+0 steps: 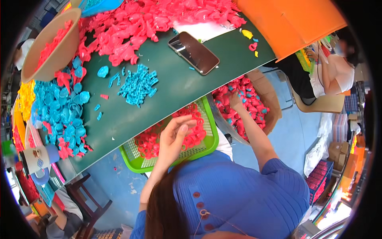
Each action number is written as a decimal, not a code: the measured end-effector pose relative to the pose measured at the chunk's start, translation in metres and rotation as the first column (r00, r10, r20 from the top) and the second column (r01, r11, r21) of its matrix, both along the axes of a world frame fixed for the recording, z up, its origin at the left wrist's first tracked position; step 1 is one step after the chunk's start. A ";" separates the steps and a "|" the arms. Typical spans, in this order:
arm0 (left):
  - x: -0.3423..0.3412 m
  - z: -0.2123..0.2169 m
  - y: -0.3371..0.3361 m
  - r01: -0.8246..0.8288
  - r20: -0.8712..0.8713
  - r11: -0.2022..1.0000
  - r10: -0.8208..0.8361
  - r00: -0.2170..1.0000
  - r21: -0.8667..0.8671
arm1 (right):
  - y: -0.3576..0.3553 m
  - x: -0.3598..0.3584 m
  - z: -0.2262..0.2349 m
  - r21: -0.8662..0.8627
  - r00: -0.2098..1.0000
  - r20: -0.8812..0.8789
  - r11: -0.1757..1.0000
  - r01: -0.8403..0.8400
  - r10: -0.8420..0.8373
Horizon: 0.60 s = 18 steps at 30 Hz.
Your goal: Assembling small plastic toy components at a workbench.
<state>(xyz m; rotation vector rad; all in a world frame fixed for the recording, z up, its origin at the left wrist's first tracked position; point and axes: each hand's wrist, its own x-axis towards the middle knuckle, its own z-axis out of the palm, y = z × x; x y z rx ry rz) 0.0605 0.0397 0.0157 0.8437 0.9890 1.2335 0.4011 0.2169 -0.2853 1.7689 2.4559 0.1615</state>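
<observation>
My left hand (174,134) hovers over a green plastic basket (213,115), its fingers loosely curved and apart from the thumb; nothing shows in it. Pink ring-shaped plastic pieces (195,137) fill the basket, which sits at my lap by the table edge. My right arm stretches out to the right, and my right hand (235,100) reaches into a lined cardboard box (270,93). Many pink plastic parts with blue bits (254,113) lie in that box. My right fingers are down among these parts, so their grip is hidden.
A dark green table (167,93) bears a pink heap (135,24), small blue pieces (139,84), blue cups (65,111) and a phone (193,52). A tan bowl (59,47) and a mug (38,158) stand left. An orange bin (294,24) is far right. A person (332,73) sits beyond.
</observation>
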 end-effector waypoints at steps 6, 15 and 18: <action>-0.029 -0.010 -0.021 -0.103 -0.084 0.991 0.096 0.992 -0.087 | 0.022 -0.095 0.216 -0.952 0.944 -0.307 0.020 -0.306 -0.121; -0.027 0.008 -0.012 -0.112 -0.114 0.992 0.105 0.988 -0.059 | 0.214 -0.147 0.340 -0.024 0.613 -0.784 0.992 0.120 -0.093; -0.033 0.001 -0.019 -0.133 -0.060 0.990 0.130 0.990 -0.054 | 0.256 -0.139 0.316 0.110 0.739 -0.671 0.978 0.176 -0.058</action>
